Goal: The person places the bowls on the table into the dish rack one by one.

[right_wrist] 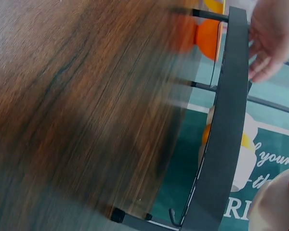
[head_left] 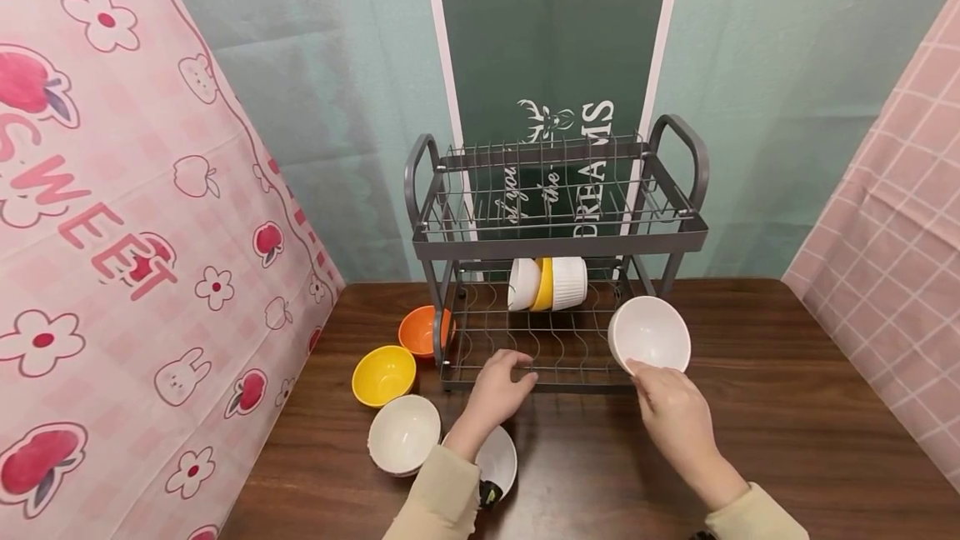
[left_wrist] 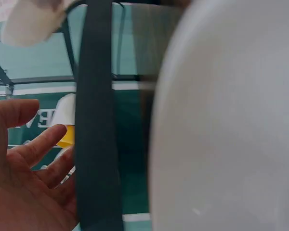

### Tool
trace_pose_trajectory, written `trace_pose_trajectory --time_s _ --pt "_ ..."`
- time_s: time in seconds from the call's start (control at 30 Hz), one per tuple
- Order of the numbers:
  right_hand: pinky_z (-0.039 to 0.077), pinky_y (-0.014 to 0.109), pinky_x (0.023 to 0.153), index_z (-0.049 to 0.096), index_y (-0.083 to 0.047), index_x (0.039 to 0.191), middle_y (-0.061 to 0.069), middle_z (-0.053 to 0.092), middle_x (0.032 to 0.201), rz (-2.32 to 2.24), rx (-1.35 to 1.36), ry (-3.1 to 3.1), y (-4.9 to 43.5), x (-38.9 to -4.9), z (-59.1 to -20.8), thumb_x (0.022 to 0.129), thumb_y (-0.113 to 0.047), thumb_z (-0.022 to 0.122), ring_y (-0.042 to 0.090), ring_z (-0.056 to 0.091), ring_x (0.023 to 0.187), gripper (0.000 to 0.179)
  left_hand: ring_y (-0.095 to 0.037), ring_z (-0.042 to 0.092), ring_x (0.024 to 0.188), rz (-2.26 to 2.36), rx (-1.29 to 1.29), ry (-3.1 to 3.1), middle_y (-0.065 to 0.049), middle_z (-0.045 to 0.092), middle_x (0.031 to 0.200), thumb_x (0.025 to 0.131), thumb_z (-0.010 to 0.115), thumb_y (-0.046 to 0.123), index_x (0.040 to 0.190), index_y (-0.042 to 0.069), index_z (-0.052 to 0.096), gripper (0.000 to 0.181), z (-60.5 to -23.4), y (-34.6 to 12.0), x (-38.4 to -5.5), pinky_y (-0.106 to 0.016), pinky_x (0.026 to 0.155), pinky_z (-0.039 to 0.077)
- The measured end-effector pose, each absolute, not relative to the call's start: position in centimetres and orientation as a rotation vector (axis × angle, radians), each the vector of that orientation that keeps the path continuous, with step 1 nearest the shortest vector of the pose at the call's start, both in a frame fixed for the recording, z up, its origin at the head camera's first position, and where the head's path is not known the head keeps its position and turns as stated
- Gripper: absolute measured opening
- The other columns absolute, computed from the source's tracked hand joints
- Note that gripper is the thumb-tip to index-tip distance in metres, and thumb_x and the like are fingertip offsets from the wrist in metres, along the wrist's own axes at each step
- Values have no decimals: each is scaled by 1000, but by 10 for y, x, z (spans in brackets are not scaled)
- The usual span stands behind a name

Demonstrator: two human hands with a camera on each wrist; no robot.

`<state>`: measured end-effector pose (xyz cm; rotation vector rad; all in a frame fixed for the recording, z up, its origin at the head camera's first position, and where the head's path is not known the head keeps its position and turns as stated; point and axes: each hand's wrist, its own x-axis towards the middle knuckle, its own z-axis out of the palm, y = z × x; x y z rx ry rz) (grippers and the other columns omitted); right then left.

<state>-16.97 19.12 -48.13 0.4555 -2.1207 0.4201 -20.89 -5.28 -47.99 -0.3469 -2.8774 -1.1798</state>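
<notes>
Pale green cloth (head_left: 330, 107) hangs behind a dark wooden tabletop (head_left: 780, 407) bearing a grey two-tier dish rack (head_left: 562, 247). Its lower tier holds a smooth white cup (head_left: 522, 284), a yellow dish (head_left: 544, 284) and a ribbed white cup (head_left: 571, 282), tipped sideways in a row towards the far side. At its near right corner, the right hand (head_left: 672, 408) pinches the rim of a white bowl (head_left: 652, 332); I cannot tell whether the bowl touches the rack. The left hand (head_left: 497, 394) holds nothing, thumb and fingers apart, near the front rail. Left of it, an orange bowl (head_left: 418, 332), a yellow bowl (head_left: 383, 376) and a cream bowl (head_left: 405, 434) face upward; a white dish (head_left: 500, 458) lies partly hidden by the left arm.
</notes>
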Motion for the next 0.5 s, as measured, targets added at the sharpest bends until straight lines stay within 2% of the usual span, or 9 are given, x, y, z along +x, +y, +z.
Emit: trace_pose_trajectory --time_s 0.13,0.2,0.27,0.37,0.5 --pt "46 36 73 69 -1 90 11 72 85 401 488 -2118 186 -170 -481 95 -24 44 25 66 72 34 -24 56 110 -1450 -353 -2796 -5 58 118 90 57 26 115 14 61 28 -470 -48 -206 -39 89 46" --pt "47 38 73 69 -1 89 11 72 85 391 505 -2110 184 -171 -482 85 -16 51 24 67 72 25 -23 57 111 -1586 -337 -2751 -5 59 120 90 57 26 117 14 60 29 -466 -45 -205 -37 89 47" --pt "48 38 73 69 -1 88 10 72 84 380 521 -2100 181 -172 -482 78 -13 53 24 67 72 23 -23 56 112 -1734 -318 -2697 -6 59 122 91 57 26 119 14 58 30 -462 -42 -205 -37 90 47" --pt "48 38 73 69 -2 87 9 72 84 381 543 -2088 174 -174 -483 83 -14 50 22 67 72 23 -23 55 115 -1984 -281 -2582 -9 58 126 92 56 26 123 12 56 34 -456 -36 -204 -37 93 47" --pt "48 37 71 69 -3 87 7 73 83 378 577 -2081 165 -175 -485 92 -19 41 20 67 72 33 -26 55 117 -2303 -219 -2374 -15 55 129 92 56 22 128 4 51 41 -451 -27 -203 -40 96 45"
